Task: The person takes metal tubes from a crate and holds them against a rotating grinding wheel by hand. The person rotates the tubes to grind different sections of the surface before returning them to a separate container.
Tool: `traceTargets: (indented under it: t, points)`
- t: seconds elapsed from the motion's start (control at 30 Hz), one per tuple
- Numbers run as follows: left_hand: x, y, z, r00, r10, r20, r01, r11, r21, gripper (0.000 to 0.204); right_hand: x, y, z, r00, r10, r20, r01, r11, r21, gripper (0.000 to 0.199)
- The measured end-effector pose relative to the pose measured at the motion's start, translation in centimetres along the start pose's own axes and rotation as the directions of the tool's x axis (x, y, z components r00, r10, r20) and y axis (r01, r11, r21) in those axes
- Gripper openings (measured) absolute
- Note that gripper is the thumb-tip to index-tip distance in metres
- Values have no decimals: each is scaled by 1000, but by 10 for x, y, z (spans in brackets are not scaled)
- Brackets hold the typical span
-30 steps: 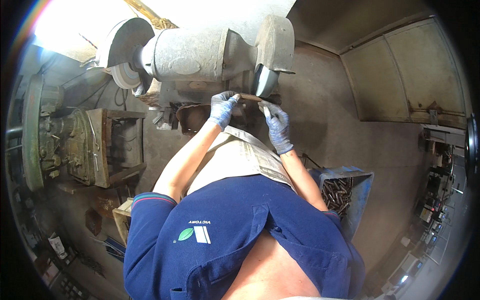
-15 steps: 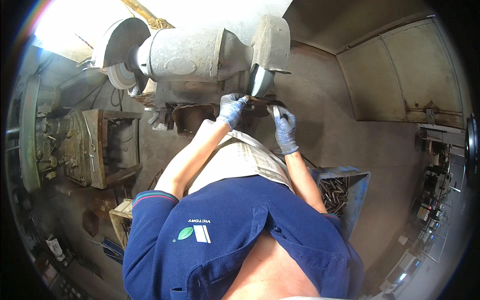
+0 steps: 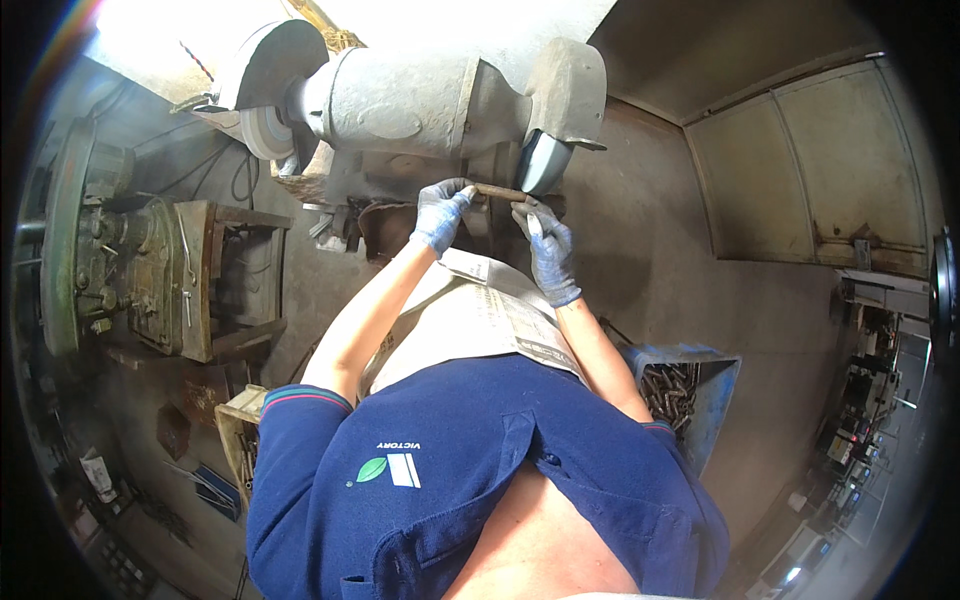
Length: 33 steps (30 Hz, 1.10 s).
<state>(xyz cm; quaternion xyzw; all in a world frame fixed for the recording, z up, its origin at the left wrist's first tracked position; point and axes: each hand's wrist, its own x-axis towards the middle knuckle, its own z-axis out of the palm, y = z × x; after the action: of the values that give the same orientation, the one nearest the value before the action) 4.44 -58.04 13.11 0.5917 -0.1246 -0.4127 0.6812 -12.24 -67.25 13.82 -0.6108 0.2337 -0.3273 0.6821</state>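
Item: short rusty metal rod (image 3: 497,190), held in both your gloved hands at the bench grinder (image 3: 420,95).

Your left hand (image 3: 441,212) is closed round the rod's left end; your right hand (image 3: 545,245) pinches the rod from below near its right end. Just beyond your right fingers, the rod's tip meets the grey grinding wheel (image 3: 545,160). A second wheel (image 3: 265,130) sits well left of the grip. Below your right forearm, a blue bin (image 3: 710,400) holds similar metal pieces (image 3: 668,390). A pale apron (image 3: 480,320) hangs beneath both wrists.
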Motion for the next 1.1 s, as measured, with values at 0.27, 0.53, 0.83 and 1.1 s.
traceTargets:
  t: [0.27, 0.53, 0.83, 1.1]
  points:
    - [-62, 35, -1, 965, 189, 181, -192, 981, 0, 15, -51, -76, 14, 889, -427, 165, 431, 658, -617, 38]
    - [-72, 31, 16, 874, 71, 481, -184, 964, 192, 18, -122, -118, -4, 911, -406, -70, 217, 618, -756, 40]
    - [-135, -56, -55, 878, -215, 428, -86, 807, 584, 23, -278, -181, -86, 784, -208, -584, -508, 325, -798, 34]
    - [-214, -77, -76, 982, -166, 94, 78, 799, 596, 20, -199, -103, -99, 973, 162, -166, -223, 850, -477, 27]
